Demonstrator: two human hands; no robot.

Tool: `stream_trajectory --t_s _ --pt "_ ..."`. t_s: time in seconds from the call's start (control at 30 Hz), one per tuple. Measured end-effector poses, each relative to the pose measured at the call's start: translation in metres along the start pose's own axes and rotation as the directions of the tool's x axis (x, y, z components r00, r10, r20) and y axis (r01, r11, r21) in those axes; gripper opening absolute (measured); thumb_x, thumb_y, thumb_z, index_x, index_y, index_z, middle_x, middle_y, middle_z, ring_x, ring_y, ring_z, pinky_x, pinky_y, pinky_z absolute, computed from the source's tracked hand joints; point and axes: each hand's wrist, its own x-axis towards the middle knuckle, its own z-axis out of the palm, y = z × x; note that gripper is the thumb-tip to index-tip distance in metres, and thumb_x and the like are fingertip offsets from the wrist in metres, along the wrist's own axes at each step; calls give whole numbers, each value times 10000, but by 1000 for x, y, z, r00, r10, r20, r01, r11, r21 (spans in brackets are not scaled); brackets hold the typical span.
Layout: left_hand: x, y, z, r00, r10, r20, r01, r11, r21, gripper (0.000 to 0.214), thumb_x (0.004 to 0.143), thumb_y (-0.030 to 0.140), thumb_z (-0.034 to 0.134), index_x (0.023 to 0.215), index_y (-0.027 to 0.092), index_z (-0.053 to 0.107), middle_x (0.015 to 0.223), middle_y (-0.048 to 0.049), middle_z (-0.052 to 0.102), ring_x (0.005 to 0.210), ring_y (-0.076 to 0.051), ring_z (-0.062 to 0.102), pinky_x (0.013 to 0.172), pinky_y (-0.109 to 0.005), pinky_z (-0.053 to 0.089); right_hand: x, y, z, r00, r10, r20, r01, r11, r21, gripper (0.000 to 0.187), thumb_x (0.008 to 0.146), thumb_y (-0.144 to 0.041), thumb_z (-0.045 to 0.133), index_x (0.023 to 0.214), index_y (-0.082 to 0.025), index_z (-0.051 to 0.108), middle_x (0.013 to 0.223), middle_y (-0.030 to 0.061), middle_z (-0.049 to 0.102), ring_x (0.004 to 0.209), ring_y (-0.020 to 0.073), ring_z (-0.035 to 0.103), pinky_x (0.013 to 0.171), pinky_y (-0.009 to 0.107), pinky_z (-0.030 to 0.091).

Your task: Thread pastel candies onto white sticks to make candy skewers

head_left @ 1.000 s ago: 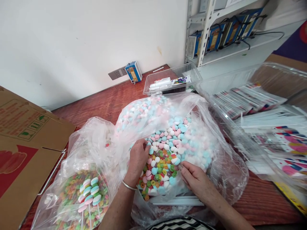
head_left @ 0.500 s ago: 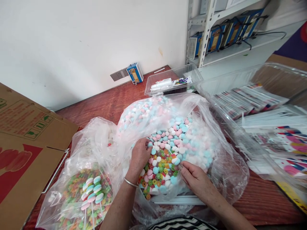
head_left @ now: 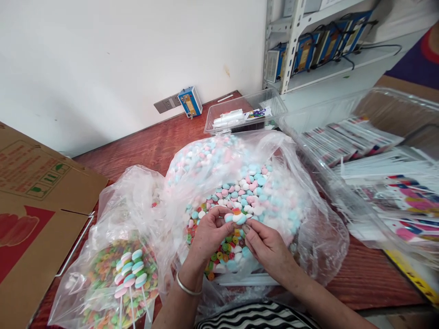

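My left hand [head_left: 210, 234] is closed, its thumb and fingers pinching a small blue-and-white marshmallow [head_left: 228, 218]. My right hand [head_left: 270, 244] is closed on a short row of candies, with a blue-and-white marshmallow [head_left: 242, 220] and an orange gummy [head_left: 237, 211] showing. The two hands meet over the opened plastic bag [head_left: 325, 256]; whether their candies touch is hard to see. Ring-shaped gummies [head_left: 224, 251] lie below the hands among pink, blue and white marshmallows [head_left: 245, 189]. Any stick in the right hand is hidden.
Several finished candy sticks [head_left: 131, 269] lie on a bag of gummies [head_left: 99, 297] at left. A cardboard box [head_left: 41, 219] stands far left. Clear tubs [head_left: 338, 192] with printed packs and white sticks are at right. White sticks [head_left: 245, 279] lie by the table's front.
My left hand has come up from the marshmallows and moved right, now pinching one. My right hand has moved slightly left and up with its candies. The view has shifted slightly.
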Motion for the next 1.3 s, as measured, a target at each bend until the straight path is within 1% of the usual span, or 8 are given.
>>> stream_trajectory --t_s 0.1,0.17,0.33,0.47,0.63,0.77,1.0,1.3 --pt "-7 0 6 999 -36 37 42 985 -170 344 700 296 818 972 177 645 913 -31 714 790 -128 647 711 -224 504 1 -2 2 1000 0 9 0 1000 2 280 957 -405 429 768 -209 495 544 -75 382 469 92 312 428 216 253" --pt "-10 1 6 997 -57 42 65 976 -209 380 701 286 821 1034 177 672 991 -56 726 883 -157 666 794 -252 518 2 -2 3 1000 8 12 -8 1000 -6 292 957 -409 431 757 -206 494 544 -71 388 477 91 316 432 215 259" --pt "-14 1 6 992 -120 48 129 958 -256 455 718 292 806 1139 167 685 986 -82 734 857 -168 686 802 -274 540 3 -3 3 999 38 4 -38 998 41 316 961 -462 418 775 -213 475 505 -86 363 429 83 302 402 215 241" --pt "-11 1 6 989 -117 -95 78 936 -343 401 670 284 835 1030 159 711 961 -66 730 798 -149 693 741 -247 556 -5 -8 -2 998 70 4 -70 997 -18 311 969 -444 406 764 -220 471 496 -80 390 423 91 322 404 219 243" --pt "-5 5 3 948 -128 -290 -2 912 -410 467 582 289 878 992 165 691 888 -27 693 742 -127 679 711 -245 564 -20 -13 -8 996 50 67 -35 977 -209 294 952 -380 426 717 -215 489 600 -34 460 541 126 414 488 232 316" --pt "-4 6 3 937 -102 -334 -38 921 -387 462 581 294 872 983 162 686 941 -31 674 789 -135 662 706 -243 550 -24 -14 -5 991 79 105 -51 969 -243 310 947 -362 407 698 -210 511 619 -27 459 555 135 408 502 238 329" --pt "-6 4 5 951 -70 -302 -39 939 -341 381 630 287 839 960 167 692 925 -27 689 768 -120 648 727 -245 538 -18 -13 -4 992 95 82 -75 973 -220 323 941 -385 419 707 -201 544 632 -23 483 577 141 428 552 245 373" --pt "-8 1 6 964 2 -268 -63 974 -217 299 722 297 774 986 179 697 906 -27 716 750 -117 646 736 -241 531 -20 -8 -3 981 165 99 -152 979 -133 284 945 -394 417 732 -222 493 504 -76 369 435 107 312 427 231 222"
